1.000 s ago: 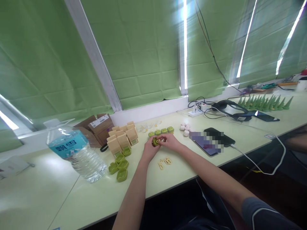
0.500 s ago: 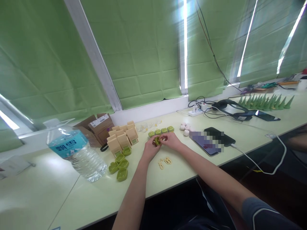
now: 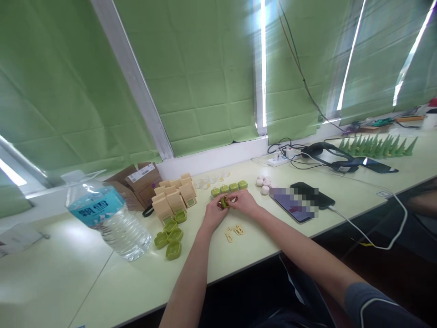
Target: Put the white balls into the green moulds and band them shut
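飘雪 in dark characters, blue label (image 3: pixel 99 206), clear bottle (image 3: pixel 118 231)

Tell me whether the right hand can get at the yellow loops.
Probably yes: the loops lie uncovered on the table near the right hand, nothing between, though that hand is at a green case.

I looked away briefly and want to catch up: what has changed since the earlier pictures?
Little: the green piece has moved slightly right since the first picture and looks turned. The left hand and right hand stay on it; nothing else was visibly taken up or let go. The cream loops, green cups and bottle stayed put.
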Demonstrator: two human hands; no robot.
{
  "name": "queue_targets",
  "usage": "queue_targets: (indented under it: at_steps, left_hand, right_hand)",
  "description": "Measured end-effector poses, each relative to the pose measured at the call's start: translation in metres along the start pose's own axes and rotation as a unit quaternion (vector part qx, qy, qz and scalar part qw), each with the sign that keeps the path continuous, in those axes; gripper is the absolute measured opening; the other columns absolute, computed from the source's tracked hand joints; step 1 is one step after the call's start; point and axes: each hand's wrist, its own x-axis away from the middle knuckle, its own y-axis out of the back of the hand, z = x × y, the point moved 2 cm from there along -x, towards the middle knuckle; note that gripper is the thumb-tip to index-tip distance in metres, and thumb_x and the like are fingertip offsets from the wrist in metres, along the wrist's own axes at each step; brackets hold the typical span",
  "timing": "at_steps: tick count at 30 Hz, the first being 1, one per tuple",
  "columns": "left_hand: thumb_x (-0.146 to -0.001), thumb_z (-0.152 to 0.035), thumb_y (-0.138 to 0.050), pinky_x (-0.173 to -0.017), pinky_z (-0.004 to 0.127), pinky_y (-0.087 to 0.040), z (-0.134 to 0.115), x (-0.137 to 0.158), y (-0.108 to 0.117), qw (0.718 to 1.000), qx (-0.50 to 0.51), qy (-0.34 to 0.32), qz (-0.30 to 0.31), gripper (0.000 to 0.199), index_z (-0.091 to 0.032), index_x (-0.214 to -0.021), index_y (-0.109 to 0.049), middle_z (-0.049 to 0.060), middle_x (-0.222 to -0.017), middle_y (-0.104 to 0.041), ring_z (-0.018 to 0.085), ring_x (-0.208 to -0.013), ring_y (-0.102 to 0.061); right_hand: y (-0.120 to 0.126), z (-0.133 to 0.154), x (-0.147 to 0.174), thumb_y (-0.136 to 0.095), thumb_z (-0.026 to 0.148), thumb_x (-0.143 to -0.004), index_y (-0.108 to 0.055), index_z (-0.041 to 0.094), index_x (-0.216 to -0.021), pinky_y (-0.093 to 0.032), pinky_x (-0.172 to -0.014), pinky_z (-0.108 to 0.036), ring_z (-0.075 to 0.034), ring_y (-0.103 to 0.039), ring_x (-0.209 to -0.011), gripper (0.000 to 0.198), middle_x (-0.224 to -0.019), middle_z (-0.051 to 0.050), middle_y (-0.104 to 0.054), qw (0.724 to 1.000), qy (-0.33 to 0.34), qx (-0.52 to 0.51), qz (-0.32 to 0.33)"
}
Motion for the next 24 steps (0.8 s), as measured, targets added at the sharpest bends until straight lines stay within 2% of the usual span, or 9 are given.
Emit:
queue_targets:
  at_steps: [5, 15, 20, 24]
  left_hand:
    - [-0.072, -0.019, -0.061, -0.077, 0.027, -0.051, 0.003, 0.000, -0.001, 1.000, -0.004, -0.011, 0.003, 0.048, -0.022, -0.120, -0.064, 0.002, -0.097, -0.069, 0.012, -0.073, -0.058]
    - [-0.077, -0.019, -0.059, -0.082, 0.029, -0.051, 0.008, 0.001, -0.004, 0.999, -0.030, -0.040, 0.010, 0.047, -0.020, -0.124, -0.061, 0.006, -0.111, -0.068, 0.014, -0.083, -0.061]
    - [-0.084, -0.022, -0.056, -0.094, 0.034, -0.048, 0.011, 0.002, -0.006, 0.995, -0.057, -0.078, 0.031, 0.046, -0.021, -0.130, -0.055, 0.008, -0.122, -0.063, 0.018, -0.101, -0.060]
    - [-0.085, -0.020, -0.054, -0.097, 0.035, -0.046, 0.009, 0.003, -0.006, 0.995, -0.055, -0.083, 0.022, 0.045, -0.022, -0.131, -0.053, 0.009, -0.122, -0.061, 0.018, -0.103, -0.059]
  right_hand:
    - [-0.001, 0.000, 0.001, -0.064, 0.020, -0.076, -0.077, 0.024, -0.081, -0.040, -0.060, -0.023, -0.013, -0.058, -0.060, 0.015, -0.067, 0.002, -0.069, 1.000, 0.008, 0.005, 0.014]
    - [-0.002, 0.001, 0.000, -0.063, 0.019, -0.076, -0.077, 0.026, -0.076, -0.033, -0.056, -0.024, -0.013, -0.054, -0.056, 0.015, -0.063, 0.001, -0.067, 0.996, 0.021, 0.082, 0.001]
    - [-0.004, -0.004, -0.001, -0.064, 0.023, -0.079, -0.076, 0.026, -0.077, -0.037, -0.058, -0.024, -0.013, -0.057, -0.054, 0.013, -0.053, 0.003, -0.062, 0.999, 0.013, 0.038, 0.024]
    - [-0.004, -0.004, 0.000, -0.063, 0.028, -0.083, -0.076, 0.025, -0.083, -0.042, -0.062, -0.024, -0.011, -0.059, -0.052, 0.013, -0.066, 0.003, -0.069, 0.999, 0.006, -0.008, 0.035]
